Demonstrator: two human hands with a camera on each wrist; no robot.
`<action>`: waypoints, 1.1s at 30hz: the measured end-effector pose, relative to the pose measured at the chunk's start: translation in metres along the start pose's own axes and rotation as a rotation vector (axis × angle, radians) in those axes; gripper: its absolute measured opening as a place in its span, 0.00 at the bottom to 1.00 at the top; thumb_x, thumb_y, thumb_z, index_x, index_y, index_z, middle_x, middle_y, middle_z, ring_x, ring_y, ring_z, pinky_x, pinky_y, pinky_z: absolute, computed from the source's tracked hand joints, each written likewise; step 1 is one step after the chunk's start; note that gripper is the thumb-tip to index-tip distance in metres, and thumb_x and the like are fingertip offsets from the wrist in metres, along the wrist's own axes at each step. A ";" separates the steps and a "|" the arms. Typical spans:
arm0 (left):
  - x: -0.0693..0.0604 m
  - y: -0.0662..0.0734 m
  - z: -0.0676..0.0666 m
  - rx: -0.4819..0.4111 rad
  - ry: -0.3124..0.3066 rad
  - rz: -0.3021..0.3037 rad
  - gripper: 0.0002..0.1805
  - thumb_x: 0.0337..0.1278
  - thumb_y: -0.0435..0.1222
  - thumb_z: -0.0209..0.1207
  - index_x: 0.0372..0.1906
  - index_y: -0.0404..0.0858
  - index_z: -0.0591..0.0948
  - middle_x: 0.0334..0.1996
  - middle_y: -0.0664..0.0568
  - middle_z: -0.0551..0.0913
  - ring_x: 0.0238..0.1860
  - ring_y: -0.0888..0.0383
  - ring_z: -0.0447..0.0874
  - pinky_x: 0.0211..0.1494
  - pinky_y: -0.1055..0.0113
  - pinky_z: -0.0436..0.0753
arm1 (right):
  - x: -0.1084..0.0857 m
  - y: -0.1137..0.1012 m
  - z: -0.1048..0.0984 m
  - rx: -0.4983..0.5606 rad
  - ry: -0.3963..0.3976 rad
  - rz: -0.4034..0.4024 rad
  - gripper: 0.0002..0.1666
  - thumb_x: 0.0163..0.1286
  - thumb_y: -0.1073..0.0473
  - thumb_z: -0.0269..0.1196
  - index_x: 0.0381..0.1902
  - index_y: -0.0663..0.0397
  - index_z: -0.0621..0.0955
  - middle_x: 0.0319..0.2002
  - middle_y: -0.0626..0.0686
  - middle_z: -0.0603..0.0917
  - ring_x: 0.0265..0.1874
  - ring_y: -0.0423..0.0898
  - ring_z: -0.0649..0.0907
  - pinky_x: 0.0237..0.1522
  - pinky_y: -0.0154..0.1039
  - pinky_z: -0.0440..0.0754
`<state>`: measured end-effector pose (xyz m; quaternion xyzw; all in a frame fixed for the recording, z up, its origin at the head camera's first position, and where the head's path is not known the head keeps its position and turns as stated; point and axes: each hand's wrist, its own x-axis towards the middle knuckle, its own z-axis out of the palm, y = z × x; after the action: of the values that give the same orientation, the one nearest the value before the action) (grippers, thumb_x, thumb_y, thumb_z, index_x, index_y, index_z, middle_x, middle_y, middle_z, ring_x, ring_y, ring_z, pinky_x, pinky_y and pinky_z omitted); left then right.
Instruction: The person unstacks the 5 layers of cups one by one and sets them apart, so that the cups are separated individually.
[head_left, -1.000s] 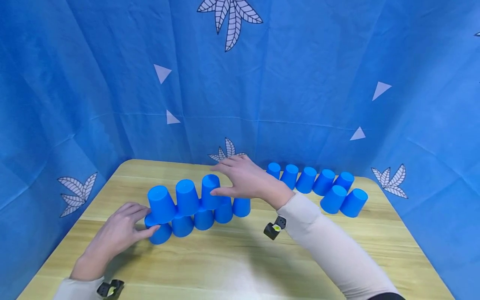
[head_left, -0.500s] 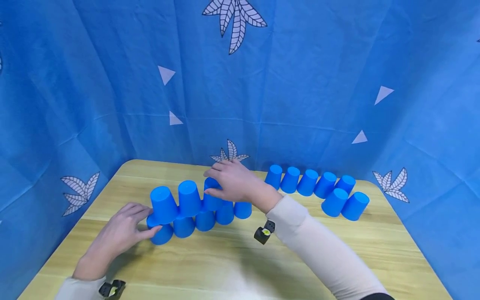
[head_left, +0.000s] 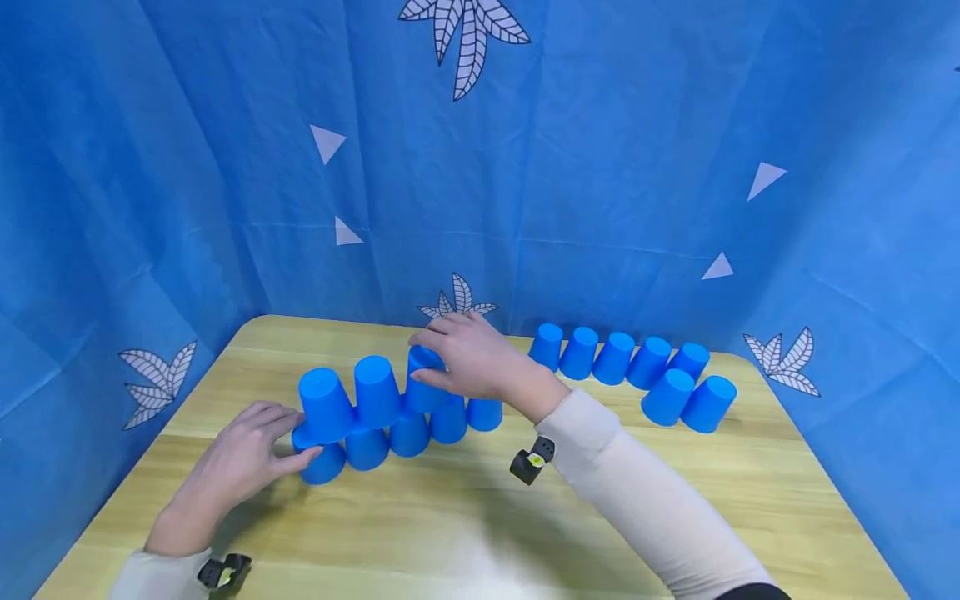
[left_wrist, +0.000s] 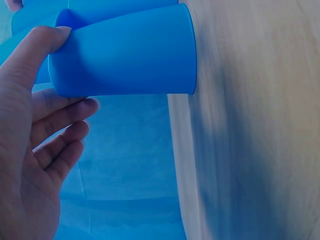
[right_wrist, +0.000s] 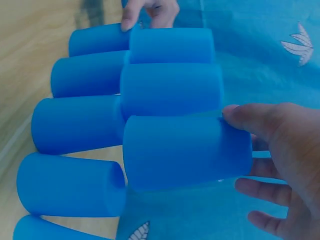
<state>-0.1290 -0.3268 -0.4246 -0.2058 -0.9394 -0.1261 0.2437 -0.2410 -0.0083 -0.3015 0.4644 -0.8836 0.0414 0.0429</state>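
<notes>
Okay, so from where I'm standing there's a whole lot of blue cups going on, every one upside down on a wood-look counter point(head_left: 450, 525). The right hand point(head_left: 480, 360) has its grip clamped on the third upper cup point(head_left: 422, 398), thumb on the near side and fingers round the back. That cup sits over the gap between the third bottom cup point(head_left: 409, 436) and the fourth bottom cup point(head_left: 448, 421), its rim right at their tops; I honestly can't tell if its weight is on them.

Meanwhile the left hand point(head_left: 242, 454) is down at the end of the row, its grip pinching the leftmost bottom cup point(head_left: 324, 468) near the top, thumb in front. The first upper cup point(head_left: 326, 410) and middle upper cup point(head_left: 377, 393) stand just beside that, bridging the cups below. The fifth bottom cup point(head_left: 484, 415) closes the lower row.

Farther right, there's a back row of five cups point(head_left: 613, 360) with a front pair of cups point(head_left: 667, 400) just before its right end. Behind it all hangs a blue curtain point(head_left: 630, 125) with white leaves and triangles.
</notes>
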 end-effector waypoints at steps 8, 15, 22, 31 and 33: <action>0.001 0.000 0.000 0.000 0.015 0.016 0.25 0.41 0.47 0.75 0.39 0.31 0.86 0.37 0.45 0.85 0.40 0.48 0.80 0.43 0.49 0.83 | -0.021 0.011 -0.014 0.018 0.153 0.010 0.28 0.69 0.41 0.62 0.61 0.47 0.78 0.56 0.49 0.81 0.58 0.49 0.77 0.61 0.51 0.72; 0.004 0.001 -0.002 0.010 0.009 0.015 0.26 0.40 0.47 0.75 0.40 0.30 0.86 0.37 0.45 0.85 0.41 0.47 0.80 0.44 0.49 0.83 | -0.040 0.029 -0.020 0.041 0.235 0.074 0.28 0.68 0.42 0.64 0.61 0.49 0.79 0.55 0.50 0.82 0.56 0.49 0.77 0.59 0.51 0.73; 0.003 0.000 0.001 0.007 0.015 0.028 0.25 0.41 0.47 0.74 0.39 0.30 0.86 0.37 0.44 0.85 0.41 0.47 0.80 0.44 0.49 0.83 | -0.062 0.049 -0.024 0.042 0.243 0.166 0.29 0.67 0.42 0.64 0.60 0.50 0.80 0.53 0.51 0.82 0.55 0.52 0.77 0.59 0.54 0.72; 0.002 -0.001 0.001 -0.002 0.029 0.047 0.25 0.42 0.47 0.74 0.39 0.30 0.86 0.36 0.44 0.85 0.40 0.46 0.80 0.43 0.49 0.83 | -0.088 0.074 -0.024 0.033 0.241 0.245 0.28 0.67 0.43 0.65 0.58 0.52 0.80 0.52 0.54 0.82 0.54 0.55 0.78 0.56 0.57 0.73; 0.002 -0.001 0.000 -0.004 0.025 0.039 0.25 0.41 0.46 0.74 0.39 0.29 0.86 0.36 0.43 0.85 0.40 0.46 0.80 0.43 0.49 0.83 | -0.092 0.079 -0.023 0.029 0.238 0.259 0.27 0.67 0.43 0.64 0.58 0.52 0.80 0.52 0.54 0.82 0.54 0.56 0.78 0.56 0.58 0.73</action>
<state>-0.1316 -0.3268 -0.4239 -0.2230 -0.9318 -0.1260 0.2573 -0.2535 0.1141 -0.2923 0.3391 -0.9240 0.1143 0.1349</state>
